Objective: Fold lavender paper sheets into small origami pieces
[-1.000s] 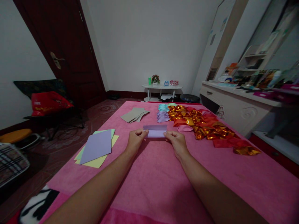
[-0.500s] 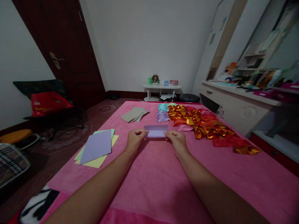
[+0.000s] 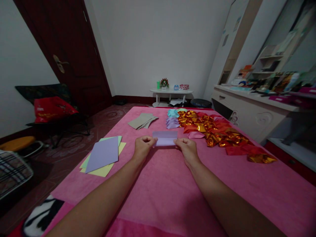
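Note:
A small sheet of purple paper (image 3: 165,138), creased lengthwise, is stretched between my two hands just above the pink cloth. My left hand (image 3: 144,144) pinches its left end between thumb and fingers. At the opposite end, my right hand (image 3: 187,146) grips it the same way. The lower strip looks folded and lighter, while the back flap stands up darker. To the left lies a stack of purple, green and yellow paper (image 3: 103,154). Beyond my hands, folded purple pieces (image 3: 172,123) sit in a row beside shiny gold folded pieces (image 3: 212,136).
Fanned grey sheets (image 3: 143,120) lie at the far left of the pink cloth (image 3: 158,191). Red folded pieces (image 3: 237,150) spread along the right side. A white dresser (image 3: 251,102) stands to the right, a chair with a red bag (image 3: 53,108) to the left.
Both hands keep their pinch on the purple paper, and its back flap stands slightly higher. The view has shifted very slightly.

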Demonstrator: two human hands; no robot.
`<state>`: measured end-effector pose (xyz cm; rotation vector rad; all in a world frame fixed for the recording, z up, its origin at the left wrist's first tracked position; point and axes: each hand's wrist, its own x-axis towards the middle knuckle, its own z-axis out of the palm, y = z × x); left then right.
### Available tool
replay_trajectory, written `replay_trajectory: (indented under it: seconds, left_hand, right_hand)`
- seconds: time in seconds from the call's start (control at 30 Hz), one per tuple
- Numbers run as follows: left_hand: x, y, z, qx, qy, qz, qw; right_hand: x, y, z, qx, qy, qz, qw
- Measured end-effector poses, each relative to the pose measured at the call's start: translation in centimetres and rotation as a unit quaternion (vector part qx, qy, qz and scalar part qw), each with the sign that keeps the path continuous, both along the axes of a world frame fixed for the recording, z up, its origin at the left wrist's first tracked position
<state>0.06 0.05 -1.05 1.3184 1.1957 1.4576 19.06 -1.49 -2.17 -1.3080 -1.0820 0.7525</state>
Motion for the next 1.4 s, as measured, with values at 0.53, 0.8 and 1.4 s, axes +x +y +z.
replay_trajectory:
  seconds: [0.53,0.8,1.4]
  left_hand:
    - [-1.5,-0.2,0.1,0.049,0.184,0.014,0.982]
    - [-1.7,0.7,-0.4,0.075,0.320,-0.040,0.944]
    - [-0.3,0.2,0.6,0.122,0.451,-0.118,0.876]
  right_hand:
    - [-0.6,-0.7,0.9,-0.053,-0.187,0.006,0.981]
    - [-0.8,-1.7,2.1,-0.080,-0.274,0.089,0.954]
    - [0.4,-0.3,1.4,-0.128,-0.211,0.215,0.945]
